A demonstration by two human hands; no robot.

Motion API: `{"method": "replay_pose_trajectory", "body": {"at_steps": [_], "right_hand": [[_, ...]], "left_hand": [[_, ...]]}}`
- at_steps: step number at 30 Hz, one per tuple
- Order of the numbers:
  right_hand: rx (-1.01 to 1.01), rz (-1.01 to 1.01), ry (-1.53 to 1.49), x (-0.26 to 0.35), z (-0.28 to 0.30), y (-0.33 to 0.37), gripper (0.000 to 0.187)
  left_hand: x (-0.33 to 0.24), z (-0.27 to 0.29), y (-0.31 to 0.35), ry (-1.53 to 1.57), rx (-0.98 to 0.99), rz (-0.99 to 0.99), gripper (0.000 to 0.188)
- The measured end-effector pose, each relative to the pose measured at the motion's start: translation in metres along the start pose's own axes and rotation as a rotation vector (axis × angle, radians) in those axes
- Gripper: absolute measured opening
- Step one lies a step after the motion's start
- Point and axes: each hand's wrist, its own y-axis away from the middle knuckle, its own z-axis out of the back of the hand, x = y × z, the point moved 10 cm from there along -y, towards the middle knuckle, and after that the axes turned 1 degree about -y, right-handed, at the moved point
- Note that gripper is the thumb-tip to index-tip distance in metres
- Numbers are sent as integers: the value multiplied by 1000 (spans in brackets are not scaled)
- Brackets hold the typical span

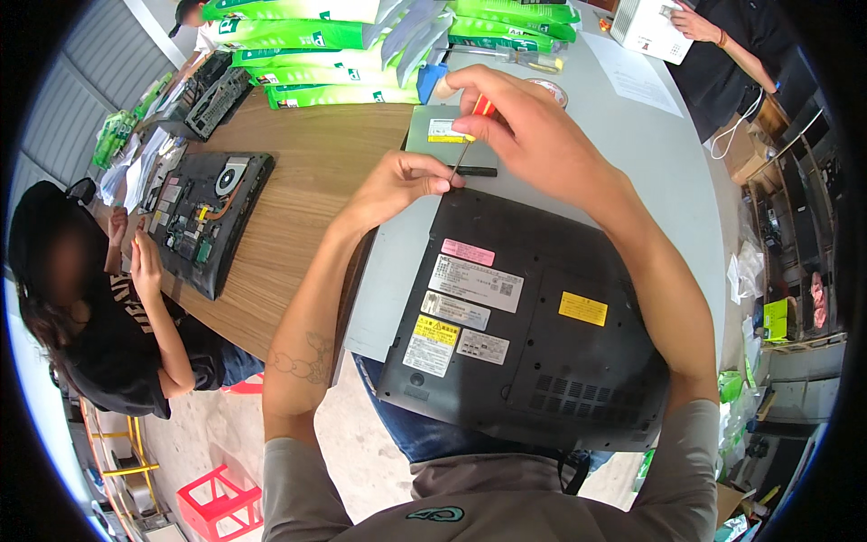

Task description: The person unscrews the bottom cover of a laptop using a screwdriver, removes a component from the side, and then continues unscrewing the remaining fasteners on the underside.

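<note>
A black laptop (pixel 578 271) lies bottom side up on the grey table's near edge and over my lap, with several labels and a vent grille on its base. My right hand (pixel 533 126) grips the red and yellow handle of a screwdriver (pixel 484 107). Its thin shaft slants down to the laptop's far left corner. There, the thumb and fingers of my left hand (pixel 397 185) pinch around the shaft's lower end; the very tip is hidden. Just beyond lie a flat metal drive (pixel 433 126) with a white and yellow label and a narrow black strip (pixel 477 171).
Green paper packs (pixel 316 59) are piled at the back. Another opened laptop (pixel 208 208) sits on the wooden table (pixel 298 163), beside a seated person (pixel 90 307). Another screwdriver (pixel 533 61), a tape roll (pixel 548 88) and a paper sheet (pixel 632 72) lie farther back. A red stool (pixel 217 501) stands below.
</note>
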Motion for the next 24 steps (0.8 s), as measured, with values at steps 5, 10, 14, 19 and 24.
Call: {"method": "replay_pose_trajectory", "body": {"at_steps": [5, 10, 14, 19, 24], "right_hand": [[-19, -71, -55, -3, 3, 0, 32], [47, -100, -75, -9, -13, 1, 30], [84, -199, -224, -19, -23, 2, 33], [-129, 53, -138, 9, -14, 1, 29], [-142, -50, -99, 1, -9, 3, 26]], "left_hand": [[-5, -4, -3, -58, 25, -55, 9], [-9, -8, -1, -32, 16, -77, 10], [-12, -7, 3, -7, -28, -68, 8], [-21, -9, 2, -56, -43, -119, 8], [-13, -9, 3, -56, -76, -52, 9]]}}
